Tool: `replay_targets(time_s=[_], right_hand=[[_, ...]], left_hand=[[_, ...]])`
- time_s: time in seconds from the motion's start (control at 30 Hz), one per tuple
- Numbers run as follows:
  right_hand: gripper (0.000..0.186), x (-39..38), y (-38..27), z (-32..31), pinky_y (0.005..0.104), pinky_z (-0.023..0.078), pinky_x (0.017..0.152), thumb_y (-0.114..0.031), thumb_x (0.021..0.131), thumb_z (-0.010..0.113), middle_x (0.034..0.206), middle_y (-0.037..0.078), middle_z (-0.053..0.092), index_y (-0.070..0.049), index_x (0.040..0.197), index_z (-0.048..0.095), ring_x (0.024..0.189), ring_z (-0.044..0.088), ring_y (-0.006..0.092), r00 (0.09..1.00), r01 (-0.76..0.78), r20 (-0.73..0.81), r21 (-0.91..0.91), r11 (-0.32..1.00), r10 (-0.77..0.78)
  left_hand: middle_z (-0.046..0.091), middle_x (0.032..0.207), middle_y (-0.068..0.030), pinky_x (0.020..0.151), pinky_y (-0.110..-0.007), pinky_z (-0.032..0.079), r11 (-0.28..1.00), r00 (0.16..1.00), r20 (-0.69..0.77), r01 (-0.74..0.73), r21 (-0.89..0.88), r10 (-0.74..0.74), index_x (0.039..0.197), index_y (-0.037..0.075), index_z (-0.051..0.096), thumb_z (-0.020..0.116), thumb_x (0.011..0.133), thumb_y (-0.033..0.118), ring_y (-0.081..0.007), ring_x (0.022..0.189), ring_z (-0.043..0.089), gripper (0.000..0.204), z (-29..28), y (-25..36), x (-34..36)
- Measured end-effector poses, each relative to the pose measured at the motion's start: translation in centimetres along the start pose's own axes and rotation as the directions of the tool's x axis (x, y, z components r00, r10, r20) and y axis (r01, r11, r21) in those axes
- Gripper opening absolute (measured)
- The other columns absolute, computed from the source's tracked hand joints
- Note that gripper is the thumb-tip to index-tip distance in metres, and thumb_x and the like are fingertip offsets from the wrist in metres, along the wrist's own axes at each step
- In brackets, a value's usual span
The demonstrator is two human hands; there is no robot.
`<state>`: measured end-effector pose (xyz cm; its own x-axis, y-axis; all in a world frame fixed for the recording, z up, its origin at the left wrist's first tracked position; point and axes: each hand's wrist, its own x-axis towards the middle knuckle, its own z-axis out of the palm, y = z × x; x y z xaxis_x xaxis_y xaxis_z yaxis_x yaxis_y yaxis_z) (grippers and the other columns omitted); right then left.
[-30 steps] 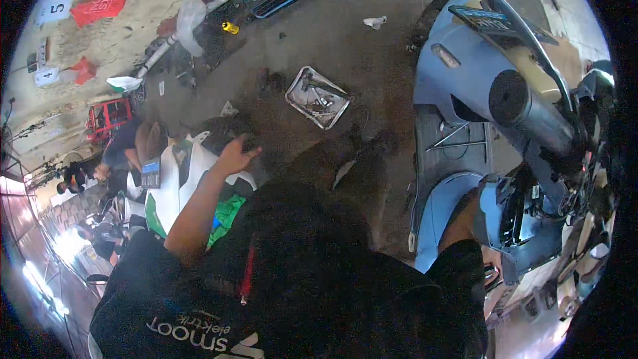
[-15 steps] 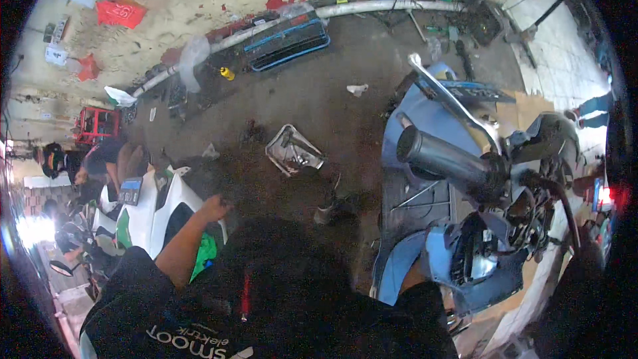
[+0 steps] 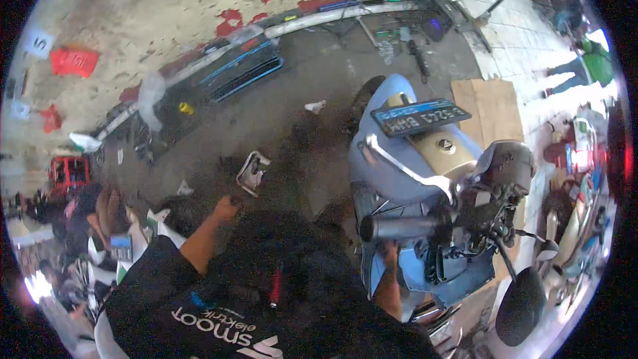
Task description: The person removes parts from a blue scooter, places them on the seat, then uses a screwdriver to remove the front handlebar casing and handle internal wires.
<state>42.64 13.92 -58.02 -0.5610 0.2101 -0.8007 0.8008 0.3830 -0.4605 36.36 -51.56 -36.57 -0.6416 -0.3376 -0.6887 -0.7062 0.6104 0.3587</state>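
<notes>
A light-blue scooter (image 3: 425, 179) stands to my right, its dark handlebar grip (image 3: 401, 228) pointing toward me. My right hand (image 3: 389, 251) is just below that grip, close to the scooter's blue front panel. Its fingers are partly hidden, and whether they touch anything cannot be made out. On the left my left hand (image 3: 228, 207) hangs in the air with fingers curled in, nothing visible in it. Just beyond it on the floor lies a white-rimmed tray (image 3: 252, 173) with small parts that are too blurred to name.
A blue-edged black rack (image 3: 242, 73) leans at the far wall near a yellow bottle (image 3: 185, 108). Brown cardboard (image 3: 488, 113) lies beyond the scooter. Another person (image 3: 100, 209) and a white-and-green scooter (image 3: 113, 256) are at the left. A person in green (image 3: 596, 66) stands far right.
My view has turned and shifted rightward, so wall and floor slide left. My right hand, earlier hidden behind the scooter, now shows under the grip. The tray now appears closer to my left hand.
</notes>
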Motion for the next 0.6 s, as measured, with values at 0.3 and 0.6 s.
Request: replay_targets(time_s=[0.3,0.6], right_hand=[[0.038,-15.8,-13.8,14.3,0.0400,0.050,0.081,-0.018,0.094,0.050,0.119,0.015,0.050,-0.005,0.128,0.041,0.101,0.055,0.0284,0.957,-0.273,-0.113,-0.057,0.960,0.266],[0.033,-8.0,-38.3,18.0,0.0384,0.053,0.073,-0.017,0.085,0.062,0.106,0.016,0.063,-0.003,0.115,0.059,0.093,0.063,0.0241,0.989,0.141,-0.084,0.256,0.956,-0.124]], left_hand=[[0.067,0.101,-0.0109,0.081,-0.036,0.050,0.959,0.958,-0.049,-0.283,0.022,0.284,0.108,0.002,0.062,0.071,0.081,0.031,-0.0228,0.090,0.064,0.040,-19.9,25.6,21.1],[0.060,0.115,-0.0154,0.084,-0.034,0.050,-0.143,0.198,-0.721,-0.913,-0.382,0.664,0.114,0.000,0.056,0.070,0.079,0.020,-0.0238,0.102,0.059,0.043,-47.9,43.4,13.5]])
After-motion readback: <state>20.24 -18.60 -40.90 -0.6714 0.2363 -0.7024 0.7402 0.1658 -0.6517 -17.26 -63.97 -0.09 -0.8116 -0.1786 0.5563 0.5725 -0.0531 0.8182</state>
